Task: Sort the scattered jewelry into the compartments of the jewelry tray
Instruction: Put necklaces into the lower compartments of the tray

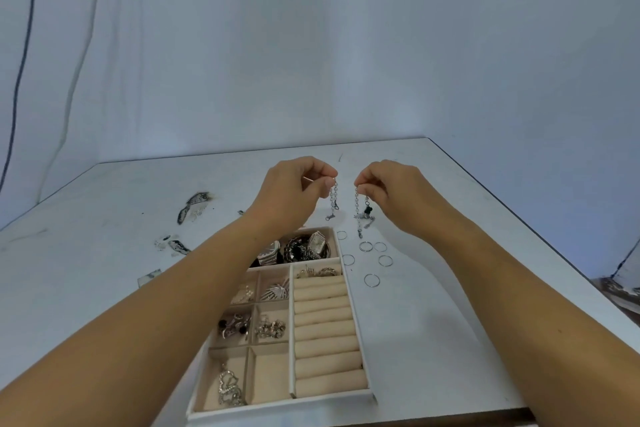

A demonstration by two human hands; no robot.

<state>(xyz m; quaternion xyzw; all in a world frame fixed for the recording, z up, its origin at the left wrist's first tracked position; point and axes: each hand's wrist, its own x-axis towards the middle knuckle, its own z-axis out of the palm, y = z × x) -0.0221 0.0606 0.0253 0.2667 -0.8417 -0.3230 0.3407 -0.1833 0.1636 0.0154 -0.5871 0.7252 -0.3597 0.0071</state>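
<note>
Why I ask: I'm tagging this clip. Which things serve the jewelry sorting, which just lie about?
Job: beige compartmented jewelry tray; silver beaded chain in left hand; second silver chain in right hand; thin silver rings on white table.
Lying about: black-and-white scraps at table's left; dark wall cable.

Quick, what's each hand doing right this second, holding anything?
Left hand: pinching the top of a beaded chain that hangs down.
Right hand: pinching a second beaded chain with a dark charm, also hanging.
</note>
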